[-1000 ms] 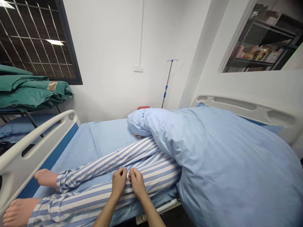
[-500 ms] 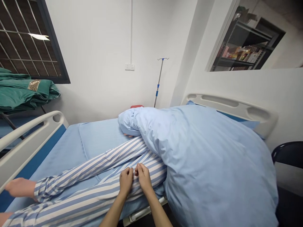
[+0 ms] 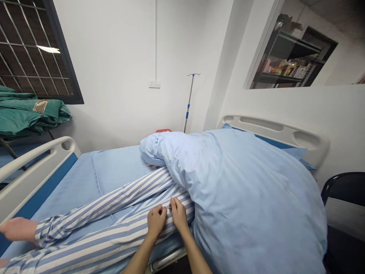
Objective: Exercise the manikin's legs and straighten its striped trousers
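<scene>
My left hand (image 3: 157, 219) is curled into a loose fist, and nothing shows in it. Beside it, a small gap away, my right hand (image 3: 178, 213) is closed too, thumb side up, with nothing visible inside. Both are over the near thigh of a lying figure in blue-and-white striped trousers (image 3: 114, 238); whether they touch the cloth I cannot tell. A puffy light blue quilt (image 3: 242, 198) is heaped just right of my right hand and covers the figure's upper body. Fingertips peek out under its far edge. A bare foot (image 3: 18, 230) lies at the left.
The bed has a blue sheet (image 3: 122, 160), a pale footboard (image 3: 37, 154) at left and a headboard (image 3: 273, 129) at right. Behind it stand a drip pole (image 3: 189, 101) and something red (image 3: 164, 131). Green cloth (image 3: 31, 118) is piled at left; a black chair (image 3: 346, 186) stands at right.
The view has shifted slightly to the right. My hands have moved a little rightward over the trousers, and their fingers look more tightly curled. The quilt and legs lie as before.
</scene>
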Tool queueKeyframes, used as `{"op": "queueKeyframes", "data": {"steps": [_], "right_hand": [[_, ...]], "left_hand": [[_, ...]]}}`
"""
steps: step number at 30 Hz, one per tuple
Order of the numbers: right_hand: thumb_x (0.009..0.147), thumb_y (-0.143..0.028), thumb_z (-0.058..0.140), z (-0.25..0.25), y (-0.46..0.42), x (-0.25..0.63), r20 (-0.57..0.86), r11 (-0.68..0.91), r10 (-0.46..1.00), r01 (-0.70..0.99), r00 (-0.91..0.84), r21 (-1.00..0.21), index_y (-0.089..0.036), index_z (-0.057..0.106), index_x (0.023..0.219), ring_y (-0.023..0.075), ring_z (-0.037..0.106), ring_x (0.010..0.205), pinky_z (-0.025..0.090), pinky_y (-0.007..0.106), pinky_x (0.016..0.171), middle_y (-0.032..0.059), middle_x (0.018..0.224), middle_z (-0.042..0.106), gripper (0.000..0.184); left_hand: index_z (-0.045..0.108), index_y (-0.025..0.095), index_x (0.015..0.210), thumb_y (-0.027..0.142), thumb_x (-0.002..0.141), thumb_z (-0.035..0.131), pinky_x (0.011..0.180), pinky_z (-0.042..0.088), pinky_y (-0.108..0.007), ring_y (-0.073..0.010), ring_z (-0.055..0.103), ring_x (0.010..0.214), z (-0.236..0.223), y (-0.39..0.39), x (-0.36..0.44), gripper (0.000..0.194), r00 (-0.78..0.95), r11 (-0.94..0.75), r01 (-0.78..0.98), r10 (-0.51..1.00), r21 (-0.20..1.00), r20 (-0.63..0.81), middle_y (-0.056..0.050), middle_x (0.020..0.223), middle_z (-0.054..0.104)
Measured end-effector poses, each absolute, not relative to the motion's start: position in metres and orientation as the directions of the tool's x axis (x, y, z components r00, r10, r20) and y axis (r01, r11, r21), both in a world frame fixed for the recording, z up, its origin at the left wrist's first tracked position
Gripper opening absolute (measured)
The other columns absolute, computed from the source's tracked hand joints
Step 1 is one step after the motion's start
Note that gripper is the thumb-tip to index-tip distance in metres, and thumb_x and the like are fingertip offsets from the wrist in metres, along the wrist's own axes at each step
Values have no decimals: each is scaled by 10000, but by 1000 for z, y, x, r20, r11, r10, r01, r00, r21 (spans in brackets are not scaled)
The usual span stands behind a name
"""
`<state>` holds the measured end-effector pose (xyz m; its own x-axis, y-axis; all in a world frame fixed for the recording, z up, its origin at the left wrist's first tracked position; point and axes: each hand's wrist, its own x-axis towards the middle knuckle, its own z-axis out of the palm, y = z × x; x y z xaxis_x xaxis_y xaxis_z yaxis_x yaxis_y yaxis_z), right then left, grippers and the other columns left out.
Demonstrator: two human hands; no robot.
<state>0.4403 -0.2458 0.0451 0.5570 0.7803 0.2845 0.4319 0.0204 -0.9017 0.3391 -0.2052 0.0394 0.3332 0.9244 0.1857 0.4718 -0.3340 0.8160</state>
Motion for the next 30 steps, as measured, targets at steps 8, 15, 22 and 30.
{"op": "queueKeyframes", "data": {"steps": [8,15,22,30], "right_hand": [[918,-404,245,21,-240,430,412,-60,771,700,486,-712,-204,436,662,167,507,686,324,253,636,36,677,563,377],[884,-478,260,32,-243,433,383,-23,787,643,484,-765,-210,419,626,163,488,606,309,258,587,23,604,543,404],[805,-626,371,48,-286,377,237,92,844,305,482,-948,-200,468,592,155,480,552,350,265,571,6,538,510,487],[843,-490,482,44,-377,278,-56,-39,995,-183,87,-982,-197,628,864,200,579,835,488,309,664,56,895,621,329]], "left_hand": [[376,202,558,298,766,384,621,296,-250,-119,424,584,42,-214,329,230,407,-377,486,896,789,177,34,545,436],[496,199,940,213,717,419,739,393,-271,-128,511,723,41,-276,295,236,429,-310,386,894,869,128,-21,879,571],[455,165,1090,339,730,484,793,431,-310,-181,570,881,40,-317,249,401,328,6,200,942,980,-72,-111,1089,564],[412,234,1203,467,754,451,963,410,-395,-272,453,1214,27,-363,180,507,-11,245,-85,969,966,-247,-137,1224,535]]}}
